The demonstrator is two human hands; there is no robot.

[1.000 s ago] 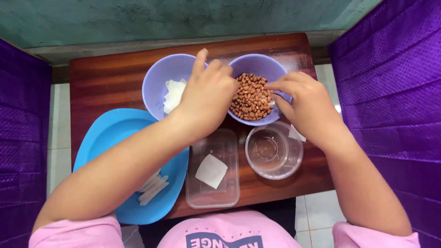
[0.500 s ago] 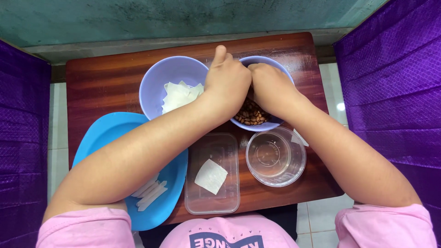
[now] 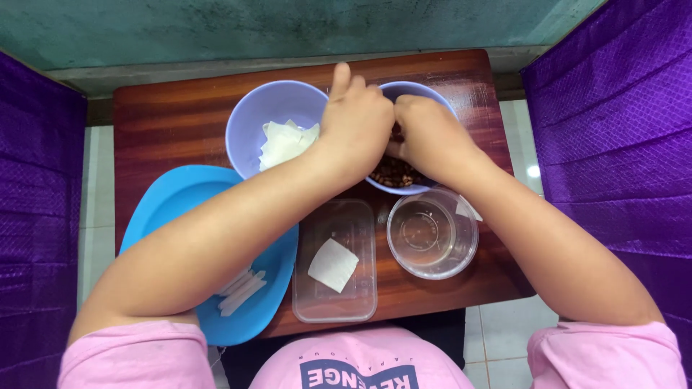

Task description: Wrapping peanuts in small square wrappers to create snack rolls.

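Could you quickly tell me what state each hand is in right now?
Left hand: fingers curled over the bowl of brown nuts; hold cannot be told.
Right hand: fingers down in the same bowl; hold cannot be told.

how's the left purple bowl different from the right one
The left bowl holds white sheets and sits uncovered; the right bowl holds brown nuts. Both hands, left and right, are over the right bowl, none in the left. Both are round, lilac and sit on the wooden table.
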